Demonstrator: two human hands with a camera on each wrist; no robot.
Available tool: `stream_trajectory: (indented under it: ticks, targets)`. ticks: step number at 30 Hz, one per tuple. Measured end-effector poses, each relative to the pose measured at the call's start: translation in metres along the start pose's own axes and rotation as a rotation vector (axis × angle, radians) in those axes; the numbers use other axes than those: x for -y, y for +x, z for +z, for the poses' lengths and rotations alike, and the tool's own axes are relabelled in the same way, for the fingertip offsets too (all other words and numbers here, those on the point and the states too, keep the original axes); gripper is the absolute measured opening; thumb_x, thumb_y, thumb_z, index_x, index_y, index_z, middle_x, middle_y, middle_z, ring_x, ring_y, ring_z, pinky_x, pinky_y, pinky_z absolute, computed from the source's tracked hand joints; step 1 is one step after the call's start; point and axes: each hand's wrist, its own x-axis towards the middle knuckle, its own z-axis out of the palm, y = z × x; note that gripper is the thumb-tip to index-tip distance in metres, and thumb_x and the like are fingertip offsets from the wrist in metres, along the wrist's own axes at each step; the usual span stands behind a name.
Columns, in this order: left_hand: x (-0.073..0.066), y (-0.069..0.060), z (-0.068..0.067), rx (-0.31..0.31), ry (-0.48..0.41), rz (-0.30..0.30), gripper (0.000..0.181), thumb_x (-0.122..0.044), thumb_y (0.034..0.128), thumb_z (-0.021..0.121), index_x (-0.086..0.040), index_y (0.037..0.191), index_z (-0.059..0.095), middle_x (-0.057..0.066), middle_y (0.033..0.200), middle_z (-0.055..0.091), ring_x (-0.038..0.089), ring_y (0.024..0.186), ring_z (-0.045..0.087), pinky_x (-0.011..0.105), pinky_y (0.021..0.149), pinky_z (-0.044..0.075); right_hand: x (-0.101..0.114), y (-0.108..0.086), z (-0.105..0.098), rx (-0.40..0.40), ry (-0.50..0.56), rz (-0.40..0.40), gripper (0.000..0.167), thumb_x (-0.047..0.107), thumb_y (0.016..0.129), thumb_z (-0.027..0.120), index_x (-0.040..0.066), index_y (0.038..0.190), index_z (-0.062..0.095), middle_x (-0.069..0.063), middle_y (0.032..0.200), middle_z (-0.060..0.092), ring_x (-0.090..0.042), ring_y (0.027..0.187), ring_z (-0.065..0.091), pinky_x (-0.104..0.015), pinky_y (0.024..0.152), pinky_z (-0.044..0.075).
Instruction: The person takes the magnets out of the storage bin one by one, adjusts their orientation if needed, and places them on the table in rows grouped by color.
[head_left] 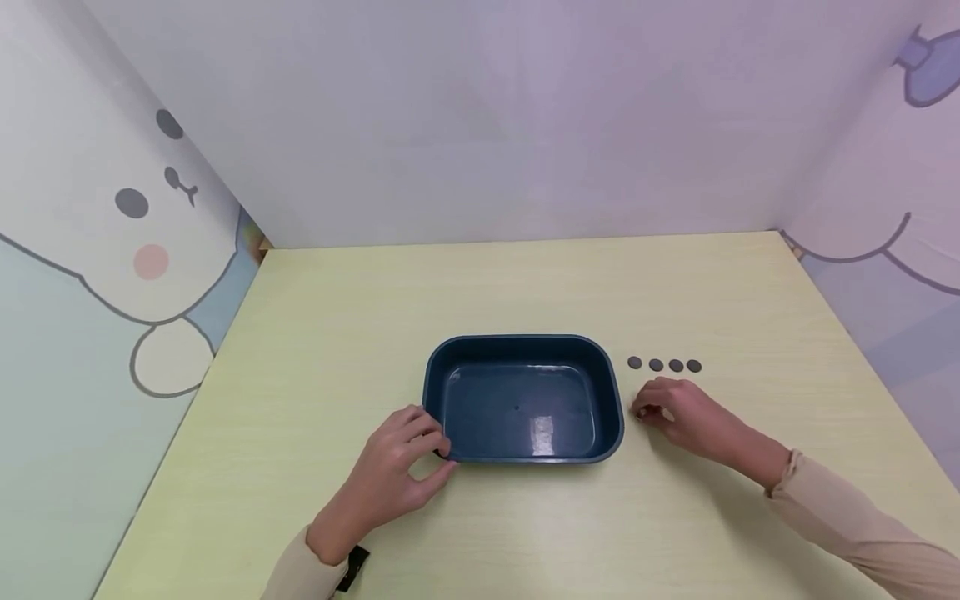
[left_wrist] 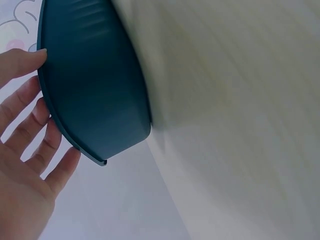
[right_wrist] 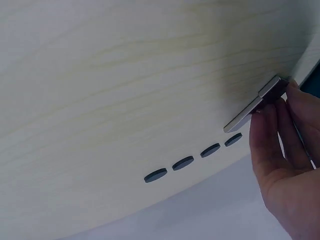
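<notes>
A dark blue rectangular plastic tray point(head_left: 517, 408) lies on the table with nothing inside it. My left hand point(head_left: 397, 462) holds its near left corner, the fingertips over the rim and the thumb outside. In the left wrist view, the fingers point(left_wrist: 31, 127) spread along the rim of the tray point(left_wrist: 95, 85). Just beyond the tray's right side, my right hand point(head_left: 686, 417) pinches a small dark piece with a silvery edge point(right_wrist: 265, 95); its full shape cannot be told. Several flat dark discs point(head_left: 656, 365) lie in a row past that hand, also visible as discs point(right_wrist: 183, 163) in the right wrist view.
The pale wooden table point(head_left: 337, 317) carries the tray and discs. A plain wall point(head_left: 487, 125) stands behind it, with cartoon-printed panels point(head_left: 172, 250) on both sides. A small black item point(head_left: 354, 568) shows at the left wrist.
</notes>
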Motion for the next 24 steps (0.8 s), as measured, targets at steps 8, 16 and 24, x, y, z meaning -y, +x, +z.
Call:
stream_trajectory:
  ticks: [8, 16, 24]
  targets:
    - [-0.001, 0.001, -0.001, 0.003, 0.003, -0.003, 0.019, -0.015, 0.0675, 0.081, -0.016, 0.074, 0.063, -0.008, 0.082, 0.058, 0.013, 0.082, 0.051, 0.032, 0.076, 0.045, -0.003, -0.007, -0.006, 0.031, 0.01, 0.023, 0.029, -0.011, 0.068, 0.074, 0.011, 0.087, 0.072, 0.006, 0.086, 0.066, -0.008, 0.078, 0.06, -0.03, 0.068, 0.053]
    - [-0.003, 0.001, -0.002, 0.01, 0.01, -0.005, 0.019, -0.015, 0.0675, 0.08, -0.017, 0.075, 0.063, -0.008, 0.083, 0.057, 0.013, 0.083, 0.051, 0.031, 0.076, 0.045, -0.01, -0.015, -0.01, 0.041, -0.054, -0.02, 0.036, -0.016, 0.066, 0.067, 0.011, 0.089, 0.072, 0.005, 0.09, 0.066, -0.011, 0.084, 0.059, -0.034, 0.071, 0.052]
    - [-0.013, 0.008, -0.001, 0.005, 0.025, 0.016, 0.014, -0.018, 0.0718, 0.076, -0.018, 0.076, 0.062, -0.006, 0.084, 0.055, 0.015, 0.085, 0.049, 0.035, 0.08, 0.043, -0.012, -0.022, -0.013, 0.053, -0.038, 0.006, 0.038, -0.019, 0.065, 0.071, 0.008, 0.092, 0.072, 0.003, 0.092, 0.065, -0.011, 0.081, 0.059, -0.03, 0.069, 0.053]
